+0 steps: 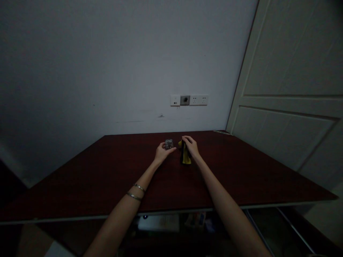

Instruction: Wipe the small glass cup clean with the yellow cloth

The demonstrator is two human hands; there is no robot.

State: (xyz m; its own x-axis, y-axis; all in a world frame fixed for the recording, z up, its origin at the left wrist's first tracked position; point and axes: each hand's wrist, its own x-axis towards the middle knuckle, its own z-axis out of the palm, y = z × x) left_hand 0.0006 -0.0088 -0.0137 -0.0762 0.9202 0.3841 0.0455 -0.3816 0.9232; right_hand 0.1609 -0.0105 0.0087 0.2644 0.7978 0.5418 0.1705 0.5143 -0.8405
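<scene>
My left hand (162, 151) is closed around a small clear, glass-like object (169, 144) with a faceted look, held over the dark red table. Its exact kind is too dim to make out. Just to the right, my right hand (191, 144) pinches a yellow and black cloth (186, 157), which hangs down from the fingers toward the tabletop. A bit of the yellow shows on the left side of the fingers too. The two hands are a short way apart, and the cloth does not touch the clear object.
The dark red table (107, 171) runs back to a pale wall (120, 64) with sockets and a switch (198, 100). A white panelled door (289, 78) stands along the right side. Under the table's front edge, a white object (159, 223) and other items lie in shadow.
</scene>
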